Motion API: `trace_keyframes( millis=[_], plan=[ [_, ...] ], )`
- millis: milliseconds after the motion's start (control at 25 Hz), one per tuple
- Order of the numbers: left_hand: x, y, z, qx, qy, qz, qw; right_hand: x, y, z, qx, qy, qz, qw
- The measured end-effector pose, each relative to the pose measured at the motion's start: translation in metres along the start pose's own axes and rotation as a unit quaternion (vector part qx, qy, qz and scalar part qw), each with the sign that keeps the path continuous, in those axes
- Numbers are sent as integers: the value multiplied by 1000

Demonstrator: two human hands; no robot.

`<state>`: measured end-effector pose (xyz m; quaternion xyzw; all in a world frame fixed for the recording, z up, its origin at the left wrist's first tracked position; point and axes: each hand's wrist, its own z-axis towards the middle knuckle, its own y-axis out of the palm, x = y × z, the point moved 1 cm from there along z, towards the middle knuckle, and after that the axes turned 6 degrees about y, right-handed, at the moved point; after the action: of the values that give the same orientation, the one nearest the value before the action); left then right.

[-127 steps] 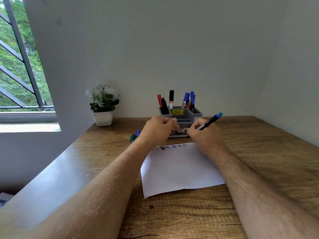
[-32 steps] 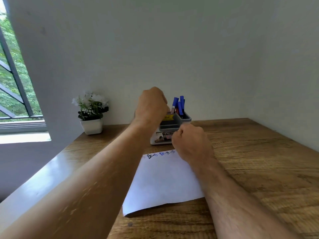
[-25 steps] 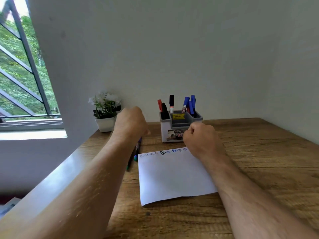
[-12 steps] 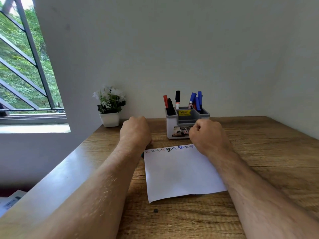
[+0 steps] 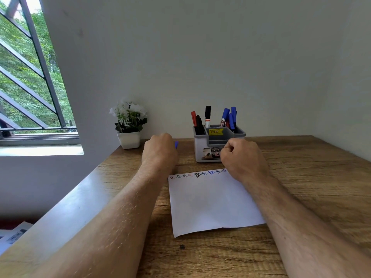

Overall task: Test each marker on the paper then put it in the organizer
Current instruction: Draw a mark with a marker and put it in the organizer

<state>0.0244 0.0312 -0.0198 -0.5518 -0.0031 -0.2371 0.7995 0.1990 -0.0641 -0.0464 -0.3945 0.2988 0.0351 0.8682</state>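
Left hand curls around a blue marker, left of the organizer; right hand fisted, holding nothing visible, just before the organizer, above the paper.

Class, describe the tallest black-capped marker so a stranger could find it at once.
Find the grey organizer against the wall on the wooden desk. In its back-left section stands the black-capped marker; only it has a white barrel with an orange band.

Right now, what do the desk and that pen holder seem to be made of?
Desk: wood or wood-look laminate; brown grain lines and a dull sheen show, so which one is unclear.
Pen holder: probably moulded plastic, white body with grey rim, smooth matte, rounded corners.
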Motion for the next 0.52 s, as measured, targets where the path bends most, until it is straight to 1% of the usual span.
trace_keyframes(
  millis=[80,120,160,240,280,320,400,440,480,520],
  plan=[
    [0,-5,3,65,12,-42,997,-1,-1,-1,3,-3,0,1000],
    [1,-8,3,94,14,-82,992,-3,-2,-1,5,-8,1,1000],
    [4,-11,1,116,12,-137,984,-5,-3,-2,7,-16,3,1000],
    [12,-17,-4,131,1,-280,951,-9,-5,-4,10,-43,13,999],
    [15,-18,-7,118,-8,-358,926,-11,-6,-6,11,-58,22,998],
    [18,-20,-9,94,-24,-437,894,-12,-6,-7,10,-74,32,997],
    [24,-22,-15,26,-50,-572,818,-14,-7,-8,6,-101,54,993],
    [26,-24,-18,-5,-51,-618,784,-16,-8,-9,5,-110,65,992],
    [28,-24,-19,-27,-42,-644,764,-18,-9,-10,2,-117,76,990],
    [30,-24,-21,-43,-29,-654,755,-20,-10,-11,-7,-120,81,989]
  ],
)
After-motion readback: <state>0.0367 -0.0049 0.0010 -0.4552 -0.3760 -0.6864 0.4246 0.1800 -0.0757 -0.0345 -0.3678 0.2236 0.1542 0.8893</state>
